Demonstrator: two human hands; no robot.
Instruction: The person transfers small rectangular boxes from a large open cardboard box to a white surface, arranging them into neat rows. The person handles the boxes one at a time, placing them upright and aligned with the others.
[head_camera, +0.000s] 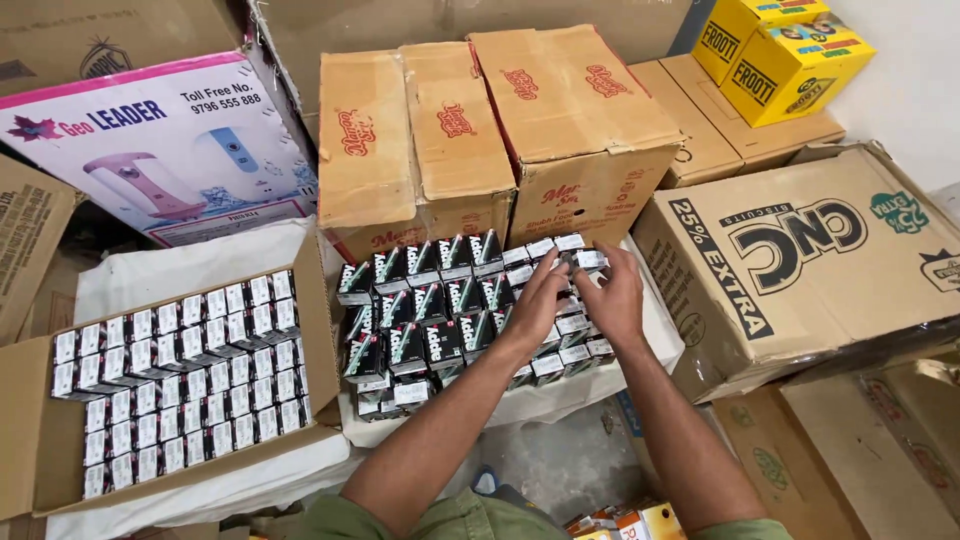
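Head view, looking down. Both hands work at the far right edge of a stack of small dark packets that lies on a white cloth among cardboard cartons. The left hand lies on the top layer with its fingers curled toward one small packet, and the right hand pinches that same packet from the other side; the exact finger contact is too small to tell. The packets lean in slanted rows, several tilted on edge at the near left corner of the stack. An open carton to the left holds more small packets in tight rows, well apart from the hands.

Risks, as judged: pulling one packet from a leaning row could loosen its neighbours, so that the row slides or topples toward the near edge. Packets at the stack's near edge overhang the cloth and could drop to the floor. The forearms cross above the stack and could brush its upper layer.
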